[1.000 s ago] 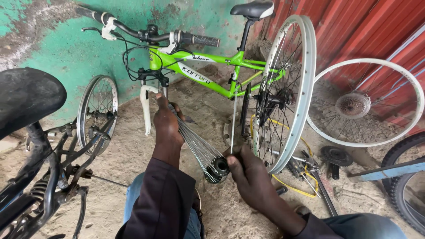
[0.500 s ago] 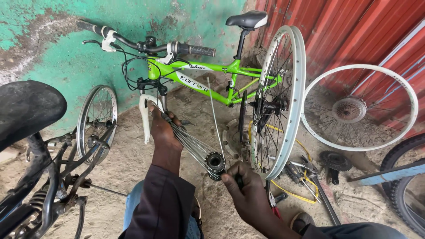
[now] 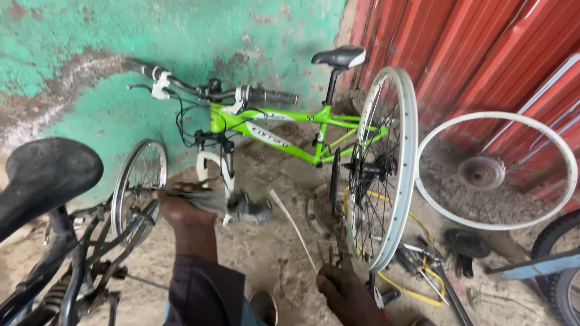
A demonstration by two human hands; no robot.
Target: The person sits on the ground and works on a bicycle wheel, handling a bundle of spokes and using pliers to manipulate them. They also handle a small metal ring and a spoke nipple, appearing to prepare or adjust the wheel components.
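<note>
Bicycle (image 3: pixel 272 130) against wall (image 3: pixel 90 54); upright wheel (image 3: pixel 386 169) before it, leaning wheel (image 3: pixel 496 170) right.

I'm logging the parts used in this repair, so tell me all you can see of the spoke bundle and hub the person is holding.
The spoke bundle with hub is a sheaf of thin grey metal spokes fanning from a dark hub at its right end. It is blurred, so fine detail is lost. It lies roughly level above the dirt floor, before the green bicycle's fork. The left hand grips the spokes' free ends; the right hand is apart, lower down.

The person is wearing a dark, brownish-purple long sleeve (image 3: pixel 202 290) that is covering the left forearm up to the wrist. Both hands, the left hand (image 3: pixel 181 208) and the right hand (image 3: pixel 344 290), are showing bare, without gloves.
</note>
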